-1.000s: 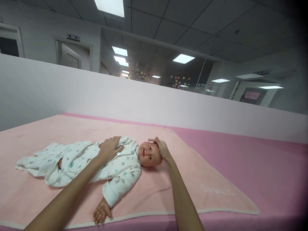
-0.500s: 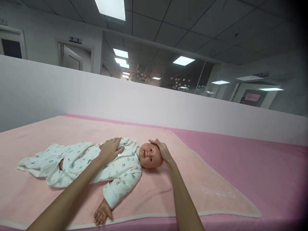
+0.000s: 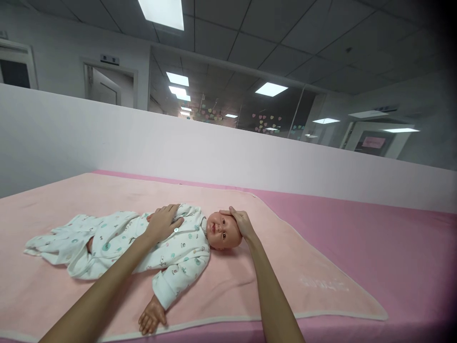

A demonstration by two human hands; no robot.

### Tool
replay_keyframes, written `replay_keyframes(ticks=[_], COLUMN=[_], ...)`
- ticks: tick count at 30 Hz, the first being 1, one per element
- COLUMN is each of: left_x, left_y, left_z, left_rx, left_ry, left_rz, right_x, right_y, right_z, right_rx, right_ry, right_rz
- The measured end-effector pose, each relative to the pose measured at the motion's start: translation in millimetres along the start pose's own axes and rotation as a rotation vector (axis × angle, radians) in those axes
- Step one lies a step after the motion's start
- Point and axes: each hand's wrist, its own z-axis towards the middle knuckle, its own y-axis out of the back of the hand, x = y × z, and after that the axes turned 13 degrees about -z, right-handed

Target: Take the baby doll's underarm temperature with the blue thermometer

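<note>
A baby doll (image 3: 193, 240) lies on its back across a pale pink blanket (image 3: 285, 267), its head toward the right. It wears a white suit with small printed figures. My left hand (image 3: 164, 223) rests flat on the doll's chest, fingers stretched out and thumb apart. Against the top of the doll's head (image 3: 222, 231) lies my right hand (image 3: 241, 221), its fingers extended along the far side. One doll hand (image 3: 153, 315) reaches to the blanket's near edge. The doll's other arm is mostly hidden behind my left hand.
Under the blanket is a pink mat (image 3: 374, 243). A white low wall (image 3: 214, 147) runs along the far side. Beyond it are doors, a glass partition with heart stickers and ceiling lights.
Almost nothing differs. The fingers of my right hand have settled slightly on the doll's head, while my left hand stays on its chest. The view has shifted a little.
</note>
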Motion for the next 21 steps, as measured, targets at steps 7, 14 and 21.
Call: replay_keyframes(ticks=[7, 14, 21], left_x=[-0.7, 1.3, -0.4], left_y=[0.3, -0.6, 0.3], left_z=[-0.7, 0.3, -0.1], left_rx=[-0.004, 0.001, 0.002], left_ry=[-0.010, -0.016, -0.001], left_rz=[0.008, -0.004, 0.002], right_x=[0.6, -1.2, 1.9], right_y=[1.0, 1.0, 0.4], right_z=[-0.2, 0.2, 0.3], right_rx=[-0.086, -0.018, -0.042], right_ry=[0.061, 0.022, 0.030], right_rz=[-0.023, -0.015, -0.034])
